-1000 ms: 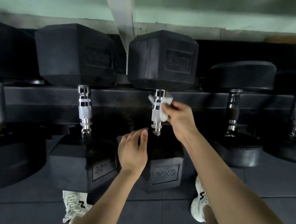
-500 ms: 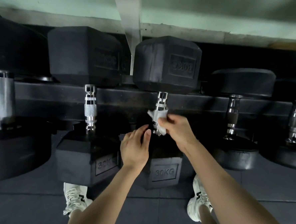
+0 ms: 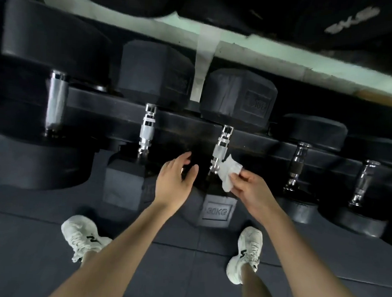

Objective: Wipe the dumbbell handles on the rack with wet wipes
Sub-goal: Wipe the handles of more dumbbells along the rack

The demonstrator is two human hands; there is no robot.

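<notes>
head | right hand (image 3: pixel 250 188) pinches wipe (image 3: pixel 229 173), now beside handle (image 3: pixel 221 147), no longer round it | left hand (image 3: pixel 174 181) relaxed, holding nothing

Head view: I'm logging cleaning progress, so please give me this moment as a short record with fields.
handle in work: chrome handle of the 30KG dumbbell
wipe: wet wipe, crumpled, beside the handle's lower end; contact unclear
right hand: pinches the wet wipe
left hand: open, holds nothing, left of that handle
rack: dark rail, dumbbells lying across it

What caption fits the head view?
Right hand pinches a wet wipe beside the dumbbell handle; left hand hovers open.
</notes>
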